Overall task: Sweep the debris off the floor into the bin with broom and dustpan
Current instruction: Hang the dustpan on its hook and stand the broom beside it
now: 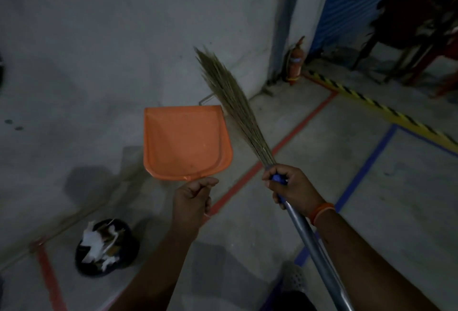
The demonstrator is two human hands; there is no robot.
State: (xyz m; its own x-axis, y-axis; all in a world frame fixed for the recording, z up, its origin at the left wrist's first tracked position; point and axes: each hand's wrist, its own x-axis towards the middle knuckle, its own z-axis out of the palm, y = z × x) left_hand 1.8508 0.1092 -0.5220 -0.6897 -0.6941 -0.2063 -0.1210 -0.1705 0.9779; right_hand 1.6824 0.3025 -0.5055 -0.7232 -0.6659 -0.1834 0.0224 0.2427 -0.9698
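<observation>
Left hand (192, 196) clamped on handle of flat orange plastic dustpan (186, 142), raised; right hand (290, 184) clamped on grey-handled grass broom (238, 104); round black bin (106, 247) full of paper below left.

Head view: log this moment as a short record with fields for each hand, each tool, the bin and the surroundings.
left hand: left hand grips the dustpan handle
dustpan: orange dustpan, held up off the floor, pan looks empty
right hand: right hand grips the broom where bristles meet handle
broom: broom, bristles raised, pointing up and away
bin: black bin on the floor at lower left, holding white scraps
surroundings: fire extinguisher by the wall; red tape line on the floor
</observation>
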